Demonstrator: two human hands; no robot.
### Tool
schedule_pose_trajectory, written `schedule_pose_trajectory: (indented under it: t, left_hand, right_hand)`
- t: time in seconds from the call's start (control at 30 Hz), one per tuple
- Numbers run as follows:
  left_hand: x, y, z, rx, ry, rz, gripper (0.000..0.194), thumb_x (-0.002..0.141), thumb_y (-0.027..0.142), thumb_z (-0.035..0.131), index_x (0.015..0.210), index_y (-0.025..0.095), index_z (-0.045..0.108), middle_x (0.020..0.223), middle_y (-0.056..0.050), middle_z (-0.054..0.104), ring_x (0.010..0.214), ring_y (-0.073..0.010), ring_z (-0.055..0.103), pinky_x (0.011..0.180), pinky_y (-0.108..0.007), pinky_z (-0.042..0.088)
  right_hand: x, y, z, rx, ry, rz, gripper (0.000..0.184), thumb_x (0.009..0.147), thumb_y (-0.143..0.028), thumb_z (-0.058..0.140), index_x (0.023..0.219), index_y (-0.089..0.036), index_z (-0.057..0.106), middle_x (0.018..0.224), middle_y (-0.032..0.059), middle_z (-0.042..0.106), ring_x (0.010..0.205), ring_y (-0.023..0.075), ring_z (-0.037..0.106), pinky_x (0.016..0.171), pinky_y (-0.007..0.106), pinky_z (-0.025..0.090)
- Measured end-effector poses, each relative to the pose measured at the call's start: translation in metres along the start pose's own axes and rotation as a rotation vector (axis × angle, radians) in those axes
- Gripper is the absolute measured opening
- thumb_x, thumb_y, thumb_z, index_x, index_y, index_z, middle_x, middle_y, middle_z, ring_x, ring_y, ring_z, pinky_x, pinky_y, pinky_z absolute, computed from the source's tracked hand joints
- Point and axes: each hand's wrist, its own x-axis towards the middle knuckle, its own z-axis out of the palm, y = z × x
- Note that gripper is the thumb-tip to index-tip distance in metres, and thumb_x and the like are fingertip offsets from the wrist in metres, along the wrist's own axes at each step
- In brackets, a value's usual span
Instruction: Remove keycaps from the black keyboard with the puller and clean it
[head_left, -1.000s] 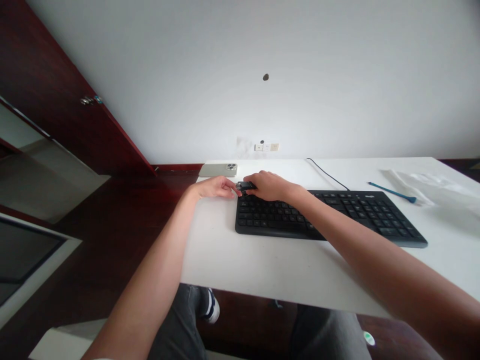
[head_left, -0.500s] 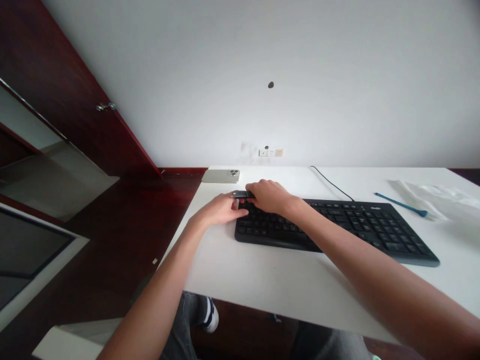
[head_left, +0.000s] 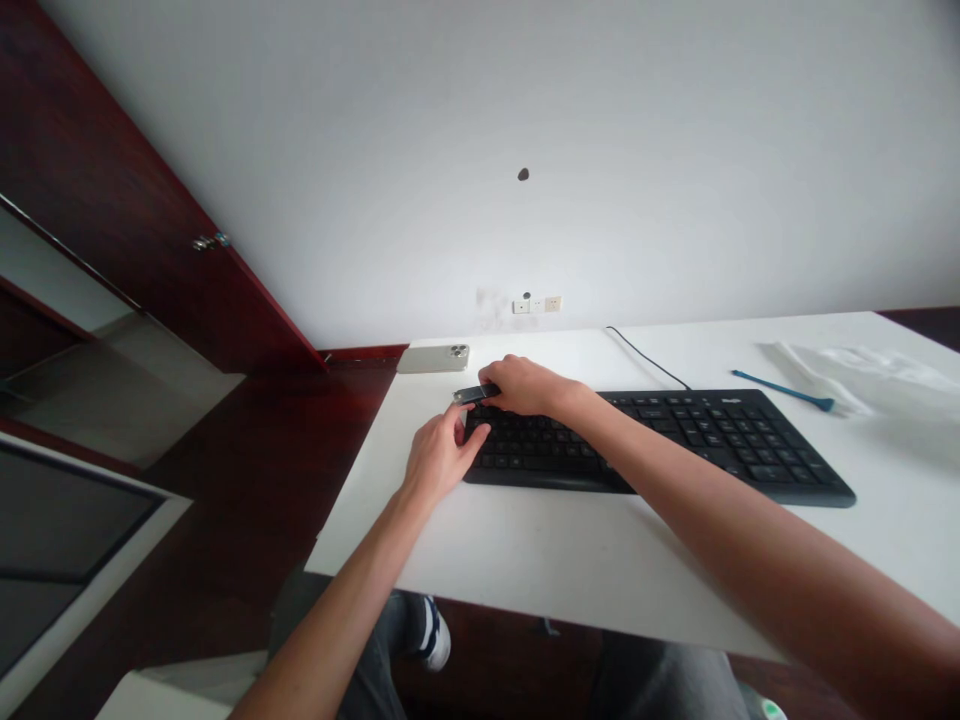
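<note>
A black keyboard (head_left: pixel 742 440) lies on the white desk (head_left: pixel 517 545), its left end below both hands. My right hand (head_left: pixel 529 385) is closed on a small dark tool with a silvery end (head_left: pixel 471 395), held over the keyboard's upper left corner; its exact kind does not show. My left hand (head_left: pixel 441 448) is at the keyboard's left edge, thumb and index finger apart. Its index fingertip is close under the silvery end; whether they touch I cannot tell. The keys under my right hand are hidden.
A phone (head_left: pixel 431 358) lies camera side up near the desk's far left corner. To the right are a blue thin brush-like tool (head_left: pixel 784 388) and a clear plastic bag (head_left: pixel 885 385). The keyboard's cable (head_left: pixel 645 355) runs toward the wall.
My left hand has drawn back a little toward me, and its fingers have come away from the dark tool. The right hand still holds the tool, now more exposed. The view has shifted slightly.
</note>
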Motion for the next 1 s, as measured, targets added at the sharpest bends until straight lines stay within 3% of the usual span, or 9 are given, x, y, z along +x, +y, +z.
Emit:
schedule_pose_trajectory:
  t: [0.13, 0.23, 0.47, 0.7, 1.0]
  left_hand:
    - [0.005, 0.003, 0.002, 0.086, -0.009, -0.03, 0.043, 0.101, 0.057, 0.048, 0.111, 0.02, 0.066, 0.071, -0.003, 0.062, 0.071, -0.0235, 0.065, 0.068, -0.033, 0.042]
    - [0.008, 0.006, 0.003, 0.158, -0.016, -0.048, 0.039, 0.105, 0.049, 0.04, 0.101, 0.02, 0.066, 0.071, -0.006, 0.064, 0.074, -0.0262, 0.067, 0.069, -0.035, 0.042]
    - [0.007, 0.004, 0.006, 0.197, -0.009, -0.017, 0.027, 0.105, 0.031, 0.039, 0.108, 0.018, 0.062, 0.095, -0.012, 0.074, 0.091, -0.0275, 0.071, 0.079, -0.034, 0.046]
    - [0.006, 0.002, 0.003, 0.147, -0.017, -0.054, 0.022, 0.103, 0.026, 0.041, 0.124, 0.024, 0.049, 0.085, -0.005, 0.071, 0.082, -0.0266, 0.072, 0.068, -0.031, 0.041]
    - [0.004, 0.004, 0.004, 0.111, 0.013, -0.017, 0.014, 0.102, 0.03, 0.049, 0.115, 0.025, 0.052, 0.082, -0.002, 0.07, 0.081, -0.0266, 0.071, 0.066, -0.031, 0.041]
  right_hand:
    - [-0.001, -0.007, 0.0, -0.019, 0.008, 0.003, 0.024, 0.093, -0.028, 0.058, 0.108, -0.017, 0.073, 0.104, 0.0153, 0.075, 0.093, 0.0273, 0.07, 0.07, 0.032, 0.042]
    - [-0.002, -0.014, 0.002, -0.05, 0.021, 0.01, 0.026, 0.094, -0.024, 0.056, 0.111, -0.015, 0.072, 0.106, 0.0177, 0.074, 0.093, 0.0288, 0.071, 0.07, 0.033, 0.042]
    - [0.0, -0.015, 0.006, -0.036, 0.001, 0.018, 0.027, 0.095, -0.026, 0.055, 0.112, -0.016, 0.072, 0.105, 0.0169, 0.075, 0.094, 0.0294, 0.071, 0.07, 0.034, 0.043]
    - [-0.003, -0.025, 0.001, -0.064, 0.007, -0.076, 0.03, 0.092, -0.015, 0.052, 0.112, -0.021, 0.074, 0.104, 0.014, 0.076, 0.092, 0.0261, 0.071, 0.071, 0.032, 0.041]
    - [-0.009, -0.028, -0.012, 0.003, -0.006, -0.175, 0.03, 0.084, -0.015, 0.059, 0.106, -0.022, 0.079, 0.093, 0.0106, 0.076, 0.08, 0.023, 0.069, 0.065, 0.031, 0.037]
